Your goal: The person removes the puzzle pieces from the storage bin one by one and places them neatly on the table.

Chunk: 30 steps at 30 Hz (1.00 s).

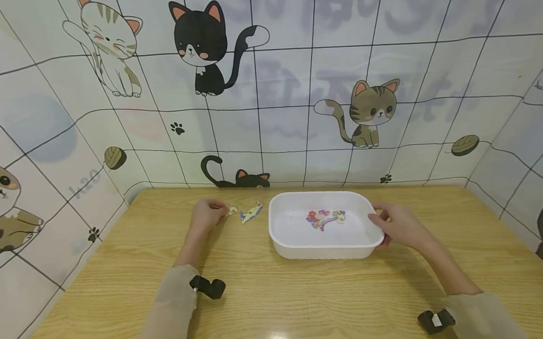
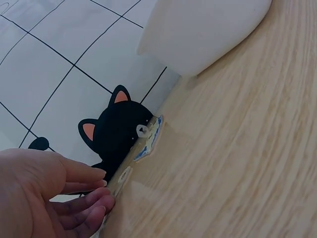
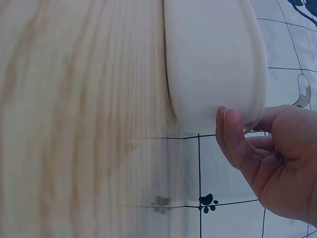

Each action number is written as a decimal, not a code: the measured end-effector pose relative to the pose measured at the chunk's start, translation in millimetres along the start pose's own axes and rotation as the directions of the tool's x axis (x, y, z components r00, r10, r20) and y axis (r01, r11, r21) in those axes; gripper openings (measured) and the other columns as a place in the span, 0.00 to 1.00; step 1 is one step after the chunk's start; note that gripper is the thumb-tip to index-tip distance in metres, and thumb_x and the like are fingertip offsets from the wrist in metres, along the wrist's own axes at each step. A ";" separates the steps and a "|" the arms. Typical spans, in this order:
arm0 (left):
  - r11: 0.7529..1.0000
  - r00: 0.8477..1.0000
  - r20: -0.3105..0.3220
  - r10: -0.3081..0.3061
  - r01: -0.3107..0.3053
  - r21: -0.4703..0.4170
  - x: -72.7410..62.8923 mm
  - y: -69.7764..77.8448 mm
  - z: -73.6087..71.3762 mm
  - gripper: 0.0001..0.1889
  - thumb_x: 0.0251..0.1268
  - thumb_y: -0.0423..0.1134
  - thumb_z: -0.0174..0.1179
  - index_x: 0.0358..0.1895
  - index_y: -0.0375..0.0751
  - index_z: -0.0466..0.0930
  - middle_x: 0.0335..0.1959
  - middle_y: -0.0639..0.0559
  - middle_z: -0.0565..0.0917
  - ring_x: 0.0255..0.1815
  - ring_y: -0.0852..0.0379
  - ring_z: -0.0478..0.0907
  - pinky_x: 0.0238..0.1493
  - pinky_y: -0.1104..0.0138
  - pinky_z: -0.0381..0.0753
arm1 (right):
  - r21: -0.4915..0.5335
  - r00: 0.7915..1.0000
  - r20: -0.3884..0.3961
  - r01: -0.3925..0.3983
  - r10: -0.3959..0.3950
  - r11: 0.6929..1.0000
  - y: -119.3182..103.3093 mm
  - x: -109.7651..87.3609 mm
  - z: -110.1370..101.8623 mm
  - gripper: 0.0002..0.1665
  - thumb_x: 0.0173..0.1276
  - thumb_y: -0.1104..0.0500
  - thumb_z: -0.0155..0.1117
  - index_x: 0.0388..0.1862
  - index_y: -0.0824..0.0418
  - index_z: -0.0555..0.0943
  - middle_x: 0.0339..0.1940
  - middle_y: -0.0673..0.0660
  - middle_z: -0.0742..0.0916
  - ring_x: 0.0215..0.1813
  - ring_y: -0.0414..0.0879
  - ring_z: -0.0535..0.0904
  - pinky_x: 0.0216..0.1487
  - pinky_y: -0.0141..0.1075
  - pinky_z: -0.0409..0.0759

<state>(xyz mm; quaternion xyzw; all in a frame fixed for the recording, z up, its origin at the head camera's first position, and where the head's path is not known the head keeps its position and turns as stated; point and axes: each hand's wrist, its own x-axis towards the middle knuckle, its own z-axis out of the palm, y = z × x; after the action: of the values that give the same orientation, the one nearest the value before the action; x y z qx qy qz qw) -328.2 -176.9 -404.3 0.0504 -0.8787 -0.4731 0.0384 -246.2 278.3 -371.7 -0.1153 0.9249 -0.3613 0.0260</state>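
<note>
A white plastic tub (image 1: 322, 251) stands on the table, with several colourful flat cut-out pieces (image 1: 326, 218) lying inside it. My right hand (image 1: 401, 225) grips its right end, thumb over the rim and fingers against the outer wall (image 3: 213, 64). To the left of the tub lies a blue and yellow flat piece (image 1: 251, 212), also visible in the left wrist view. Beside it is a small pale yellow piece (image 1: 232, 210). My left hand (image 1: 206, 215) has its loosely bent fingertips at that small piece's left edge; whether they touch it is unclear.
The wood-grain table (image 1: 260, 303) ends at a wall sheet (image 1: 287, 122) printed with cats and grid lines. Black devices are strapped to the left wrist (image 1: 208, 287) and right wrist (image 1: 436, 321).
</note>
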 end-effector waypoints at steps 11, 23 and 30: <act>0.996 0.995 0.059 0.085 -0.082 -0.045 -7.9 22.9 -2.2 0.13 0.70 0.35 0.61 0.51 0.29 0.82 0.44 0.36 0.85 0.38 0.44 0.85 0.37 0.66 0.83 | -0.006 1.000 0.000 0.007 -0.007 1.000 0.5 -1.2 -0.4 0.29 0.78 0.64 0.54 0.70 0.82 0.62 0.32 0.63 0.84 0.20 0.49 0.83 0.24 0.43 0.84; 0.970 0.968 0.089 0.234 -0.228 -0.080 -20.5 56.1 7.0 0.11 0.70 0.36 0.61 0.48 0.32 0.82 0.43 0.36 0.86 0.40 0.38 0.85 0.33 0.68 0.79 | -0.005 1.000 -0.003 0.003 -0.003 1.000 -0.6 -2.1 -0.8 0.30 0.78 0.63 0.55 0.69 0.82 0.62 0.32 0.62 0.85 0.20 0.49 0.84 0.24 0.43 0.84; 0.950 0.940 0.153 0.306 -0.292 -0.106 -28.2 69.5 17.8 0.12 0.71 0.37 0.61 0.50 0.33 0.82 0.43 0.38 0.86 0.43 0.37 0.84 0.39 0.62 0.83 | -0.005 1.000 -0.001 0.004 -0.004 1.000 -0.6 -1.4 -0.2 0.30 0.78 0.63 0.55 0.70 0.82 0.62 0.32 0.62 0.85 0.21 0.48 0.84 0.24 0.42 0.84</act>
<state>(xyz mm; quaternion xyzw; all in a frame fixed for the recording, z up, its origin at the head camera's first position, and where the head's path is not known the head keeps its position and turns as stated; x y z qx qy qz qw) -305.9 -120.7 -356.6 -0.1253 -0.8561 -0.4999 0.0377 -244.7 278.4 -371.3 -0.1172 0.9255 -0.3592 0.0244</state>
